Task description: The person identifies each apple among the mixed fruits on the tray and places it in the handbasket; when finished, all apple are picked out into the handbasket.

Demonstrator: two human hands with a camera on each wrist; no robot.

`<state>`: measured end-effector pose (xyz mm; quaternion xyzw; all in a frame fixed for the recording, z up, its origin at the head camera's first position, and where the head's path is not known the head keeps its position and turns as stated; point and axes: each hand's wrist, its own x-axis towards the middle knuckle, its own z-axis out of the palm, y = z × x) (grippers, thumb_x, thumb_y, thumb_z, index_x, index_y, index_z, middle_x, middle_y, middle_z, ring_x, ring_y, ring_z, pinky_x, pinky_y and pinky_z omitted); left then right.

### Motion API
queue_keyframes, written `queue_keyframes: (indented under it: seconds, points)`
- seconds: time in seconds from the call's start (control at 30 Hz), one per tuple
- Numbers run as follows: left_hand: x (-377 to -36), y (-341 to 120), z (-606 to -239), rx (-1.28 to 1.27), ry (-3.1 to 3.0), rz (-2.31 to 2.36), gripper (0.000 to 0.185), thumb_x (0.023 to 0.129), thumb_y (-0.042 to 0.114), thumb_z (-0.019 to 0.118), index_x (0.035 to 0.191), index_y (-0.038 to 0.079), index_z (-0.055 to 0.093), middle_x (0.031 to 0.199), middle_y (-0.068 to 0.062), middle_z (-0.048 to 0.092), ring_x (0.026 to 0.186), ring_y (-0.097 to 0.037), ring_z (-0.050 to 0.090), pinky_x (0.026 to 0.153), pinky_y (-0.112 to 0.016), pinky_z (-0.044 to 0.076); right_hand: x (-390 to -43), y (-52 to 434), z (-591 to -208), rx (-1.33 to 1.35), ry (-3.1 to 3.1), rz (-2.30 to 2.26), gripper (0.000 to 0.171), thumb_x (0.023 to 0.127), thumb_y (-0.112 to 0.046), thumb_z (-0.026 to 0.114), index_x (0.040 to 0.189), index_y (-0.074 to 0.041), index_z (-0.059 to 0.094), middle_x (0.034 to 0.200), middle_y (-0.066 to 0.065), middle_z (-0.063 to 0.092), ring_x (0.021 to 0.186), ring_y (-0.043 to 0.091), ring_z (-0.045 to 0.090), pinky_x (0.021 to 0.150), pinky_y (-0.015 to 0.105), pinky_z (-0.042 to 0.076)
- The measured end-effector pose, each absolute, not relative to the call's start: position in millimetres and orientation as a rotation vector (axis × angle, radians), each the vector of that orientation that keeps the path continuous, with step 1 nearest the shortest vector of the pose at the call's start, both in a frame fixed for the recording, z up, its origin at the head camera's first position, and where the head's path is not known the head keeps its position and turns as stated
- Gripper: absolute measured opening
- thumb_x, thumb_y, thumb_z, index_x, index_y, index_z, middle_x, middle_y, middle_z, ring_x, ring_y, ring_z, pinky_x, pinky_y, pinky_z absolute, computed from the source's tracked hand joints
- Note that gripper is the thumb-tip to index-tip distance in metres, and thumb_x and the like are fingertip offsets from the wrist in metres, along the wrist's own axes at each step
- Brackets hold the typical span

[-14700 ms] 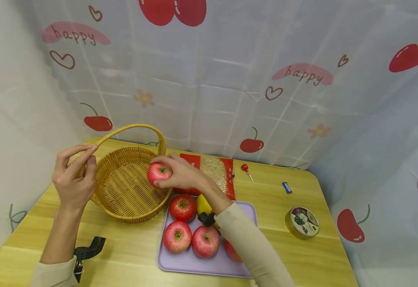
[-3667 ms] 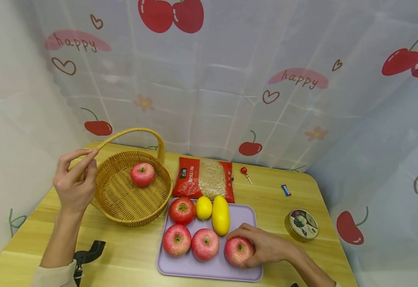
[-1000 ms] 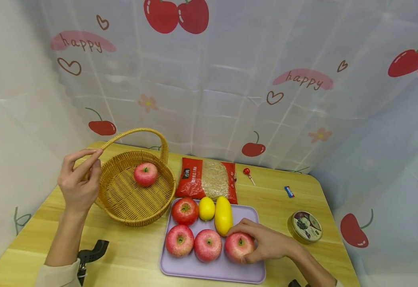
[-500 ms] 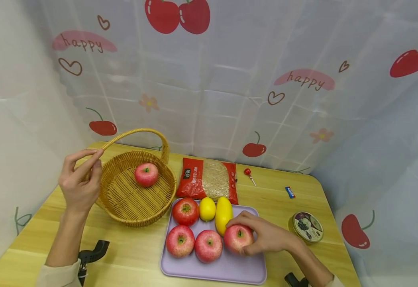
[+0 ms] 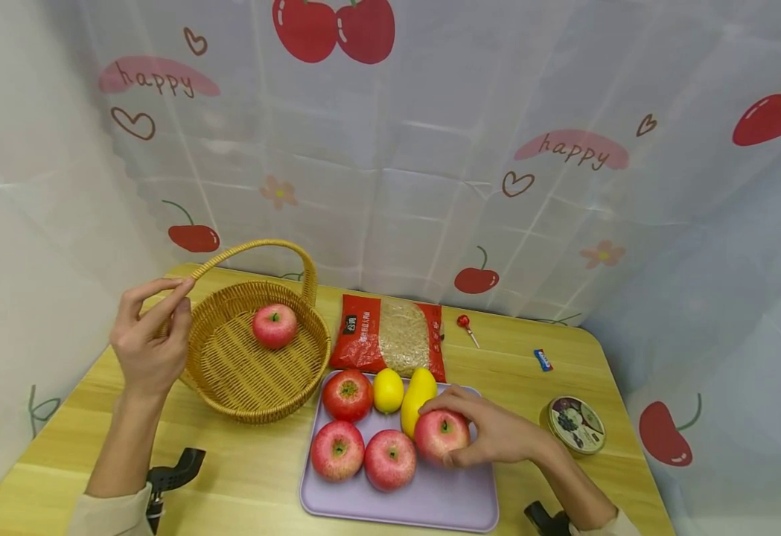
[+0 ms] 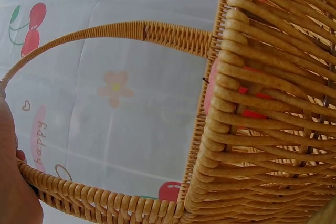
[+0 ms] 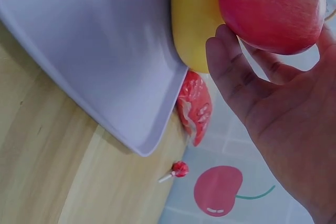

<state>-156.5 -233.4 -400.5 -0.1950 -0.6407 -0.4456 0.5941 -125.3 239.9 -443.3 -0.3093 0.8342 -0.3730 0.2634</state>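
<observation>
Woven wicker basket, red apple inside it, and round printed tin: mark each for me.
Woven wicker basket point(image 5: 306, 339): head view, right rim.
Red apple inside it point(image 5: 274, 326): head view, top face.
Round printed tin point(image 5: 576, 424): head view, lid centre.

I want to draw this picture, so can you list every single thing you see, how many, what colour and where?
basket: 1, tan wicker, table's left
apples: 4 pink-red; 1 in the basket, 3 at the tray's front
tomato: 1, red, tray's back left
lemon: 1, yellow, tray's back
mango: 1, yellow, beside the lemon
tray: 1, lilac, table's middle
noodle bag: 1, red, behind the tray
lollipop: 1, red, back
candy: 1, blue, right
tin: 1, round, right edge
table: 1, yellow wood
left hand: holds the basket's handle
right hand: grips the rightmost tray apple
</observation>
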Motion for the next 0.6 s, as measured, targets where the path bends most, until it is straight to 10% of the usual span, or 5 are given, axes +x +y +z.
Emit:
queue_keyframes:
  seconds: [0.6]
  points:
    - [-156.8,-233.3,-400.6,-0.435,-1.486,-1.013,0.017,0.092,0.000,0.062,0.094,-0.011,0.076,0.100,-0.027,0.065,0.045,0.000,0.019,0.049,-0.011,0.018,-138.2,227.2,-440.3,-0.884,2.299,-1.047,0.064,0.077,-0.025,0.081,0.133,-0.043,0.056,0.129,-0.011,0.051,0.111,0.017,0.057,0.089,0.041,0.053]
